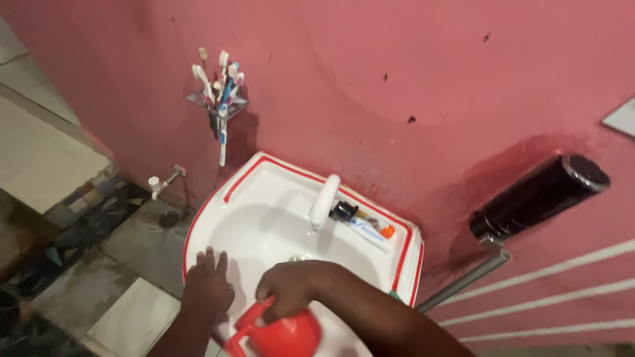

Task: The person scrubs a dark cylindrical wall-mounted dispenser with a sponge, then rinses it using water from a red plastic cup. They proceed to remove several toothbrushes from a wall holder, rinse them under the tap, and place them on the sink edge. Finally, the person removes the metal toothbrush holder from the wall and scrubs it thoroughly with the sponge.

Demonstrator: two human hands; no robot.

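Your right hand is closed around the rim of a red plastic mug, held over the front of the white washbasin bowl. Your left hand lies open and flat on the basin's front-left edge, holding nothing. Judged step: mug handling under the white tap. Any next move calls for keeping the mug level.
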